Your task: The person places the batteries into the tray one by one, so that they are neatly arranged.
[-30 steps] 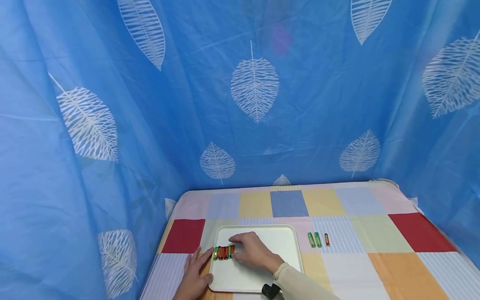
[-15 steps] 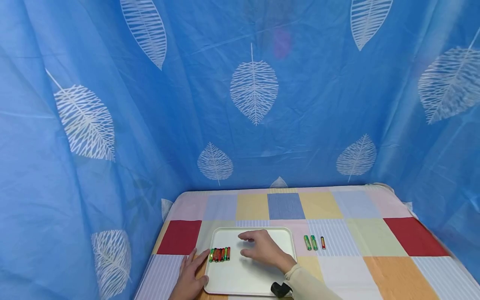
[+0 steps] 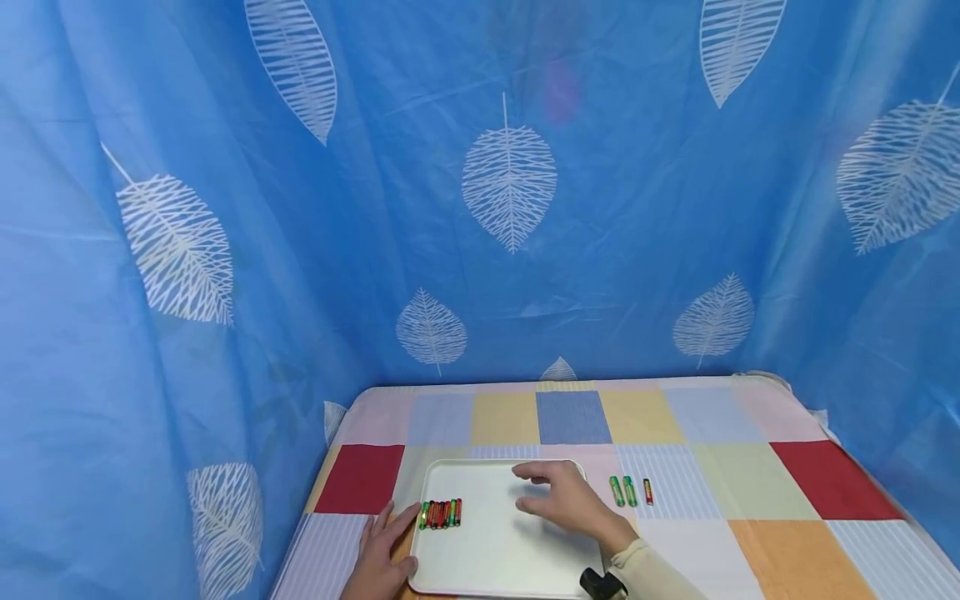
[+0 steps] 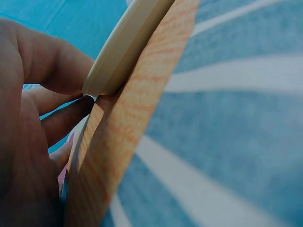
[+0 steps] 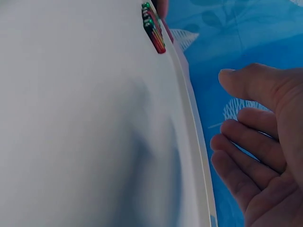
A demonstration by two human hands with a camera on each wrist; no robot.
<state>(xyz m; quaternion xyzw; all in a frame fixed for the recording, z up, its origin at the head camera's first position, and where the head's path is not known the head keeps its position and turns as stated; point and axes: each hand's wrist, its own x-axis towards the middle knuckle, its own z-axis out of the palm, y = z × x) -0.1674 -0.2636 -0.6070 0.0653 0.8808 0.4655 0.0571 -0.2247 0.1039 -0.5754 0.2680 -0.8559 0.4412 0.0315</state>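
A row of several AAA-looking batteries (image 3: pixel 441 514), red and green, lies side by side at the left edge of a white tray (image 3: pixel 487 554). My left hand (image 3: pixel 381 557) rests at the tray's left side, fingers spread, index fingertip close to the row; in the left wrist view its fingers touch the tray's rim (image 4: pixel 125 47). Over the tray's right part hovers my right hand (image 3: pixel 566 500), holding nothing, thumb and fingers apart. The right wrist view shows that hand's palm (image 5: pixel 265 179) bare, with the battery row (image 5: pixel 153 30) far off at the tray's edge.
Right of the tray, two green batteries (image 3: pixel 623 491) and a smaller red battery (image 3: pixel 648 492) lie on the patchwork tablecloth (image 3: pixel 645 417). A blue curtain (image 3: pixel 585 250) with white leaves encloses the table behind and at both sides.
My right hand has let go of the batteries' right end and moved right across the tray. The row stays put, and my left hand keeps its place at the tray's left edge.
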